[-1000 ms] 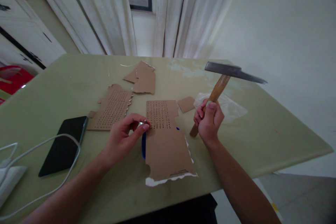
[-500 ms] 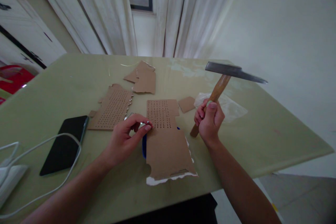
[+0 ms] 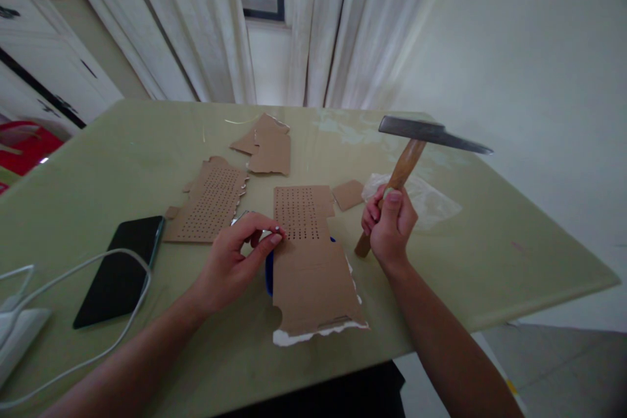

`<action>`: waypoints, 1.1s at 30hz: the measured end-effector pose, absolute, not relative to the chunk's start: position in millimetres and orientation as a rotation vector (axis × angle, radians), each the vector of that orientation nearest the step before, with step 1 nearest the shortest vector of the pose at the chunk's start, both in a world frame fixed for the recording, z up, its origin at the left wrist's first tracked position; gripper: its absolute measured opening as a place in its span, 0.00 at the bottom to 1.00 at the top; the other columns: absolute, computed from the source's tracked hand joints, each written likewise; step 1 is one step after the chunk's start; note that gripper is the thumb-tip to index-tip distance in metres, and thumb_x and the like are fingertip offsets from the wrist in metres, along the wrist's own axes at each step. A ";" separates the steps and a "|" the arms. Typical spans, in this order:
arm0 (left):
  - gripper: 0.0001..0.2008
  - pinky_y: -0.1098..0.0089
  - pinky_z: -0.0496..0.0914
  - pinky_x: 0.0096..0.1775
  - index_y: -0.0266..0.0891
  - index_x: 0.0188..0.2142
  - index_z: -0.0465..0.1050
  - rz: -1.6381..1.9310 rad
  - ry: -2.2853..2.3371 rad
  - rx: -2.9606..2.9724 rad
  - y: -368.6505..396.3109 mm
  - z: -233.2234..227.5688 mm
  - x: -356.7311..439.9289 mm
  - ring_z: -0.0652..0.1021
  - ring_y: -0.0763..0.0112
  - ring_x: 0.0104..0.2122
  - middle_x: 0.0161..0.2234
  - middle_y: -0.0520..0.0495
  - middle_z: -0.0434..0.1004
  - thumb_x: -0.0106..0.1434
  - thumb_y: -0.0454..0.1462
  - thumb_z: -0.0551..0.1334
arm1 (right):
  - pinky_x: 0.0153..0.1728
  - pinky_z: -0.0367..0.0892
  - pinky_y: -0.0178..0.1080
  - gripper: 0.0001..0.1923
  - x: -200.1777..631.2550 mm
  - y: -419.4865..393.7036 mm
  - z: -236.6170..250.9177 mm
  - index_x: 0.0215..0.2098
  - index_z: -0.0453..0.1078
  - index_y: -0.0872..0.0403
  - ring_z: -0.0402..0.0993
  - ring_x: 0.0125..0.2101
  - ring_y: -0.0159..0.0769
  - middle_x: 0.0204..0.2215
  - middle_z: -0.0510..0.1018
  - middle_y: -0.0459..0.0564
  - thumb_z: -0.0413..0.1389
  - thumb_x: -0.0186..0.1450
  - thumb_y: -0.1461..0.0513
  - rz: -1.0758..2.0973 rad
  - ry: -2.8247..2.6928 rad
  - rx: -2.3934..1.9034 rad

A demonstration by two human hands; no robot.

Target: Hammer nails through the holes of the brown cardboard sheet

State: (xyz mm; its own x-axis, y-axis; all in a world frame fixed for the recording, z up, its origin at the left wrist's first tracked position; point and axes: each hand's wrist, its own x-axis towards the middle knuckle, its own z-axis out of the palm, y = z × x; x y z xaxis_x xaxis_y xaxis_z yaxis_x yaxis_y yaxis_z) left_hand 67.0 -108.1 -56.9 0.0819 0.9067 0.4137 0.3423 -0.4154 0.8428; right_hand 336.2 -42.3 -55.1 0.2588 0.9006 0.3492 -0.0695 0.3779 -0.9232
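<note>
The right hand (image 3: 389,228) is fisted around the hammer (image 3: 411,157), whose handle runs toward one o'clock, head up. The left hand (image 3: 238,255) pinches a small nail (image 3: 267,230) at the punched cardboard (image 3: 308,261). The hammer has tipped slightly leftward since before.

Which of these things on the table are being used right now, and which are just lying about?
In use:
hammer, gripped in the right hand
small metal piece, too small to identify, pinched by the left hand
punched card at the fingertips

Lying about:
second punched card
card scraps
phone
white cable
plastic bag
</note>
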 end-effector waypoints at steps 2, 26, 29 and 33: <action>0.05 0.70 0.74 0.33 0.43 0.40 0.84 1.334 1.232 1.822 -108.3 -56.4 67.3 0.81 0.69 0.32 0.34 0.49 0.85 0.74 0.38 0.68 | 0.12 0.51 0.27 0.29 336.1 -42.7 -54.9 0.36 0.63 0.47 0.51 0.14 0.25 0.19 0.58 0.33 0.58 0.73 0.33 0.810 -1.104 -0.964; 0.10 0.70 0.69 0.33 0.42 0.39 0.84 1.367 1.185 1.971 -99.7 -64.3 73.9 0.75 0.70 0.29 0.32 0.49 0.84 0.74 0.41 0.65 | 0.28 0.53 0.38 0.24 366.1 -133.1 59.6 0.32 0.65 0.49 0.66 0.23 0.33 0.22 0.70 0.42 0.49 0.83 0.46 0.721 -2.375 -1.398; 0.10 0.70 0.68 0.32 0.42 0.39 0.84 1.368 1.181 1.940 -97.8 -65.8 74.2 0.77 0.69 0.29 0.33 0.48 0.86 0.74 0.43 0.65 | 0.29 0.53 0.39 0.24 358.6 -136.9 74.6 0.33 0.64 0.49 0.66 0.23 0.35 0.22 0.70 0.43 0.48 0.83 0.47 0.623 -2.379 -1.441; 0.10 0.71 0.69 0.32 0.42 0.39 0.84 1.375 1.149 1.945 -95.9 -67.5 74.5 0.77 0.70 0.30 0.34 0.48 0.86 0.74 0.42 0.66 | 0.31 0.52 0.40 0.21 353.0 -136.2 76.0 0.35 0.66 0.49 0.68 0.25 0.37 0.24 0.72 0.45 0.46 0.83 0.49 0.567 -2.438 -1.499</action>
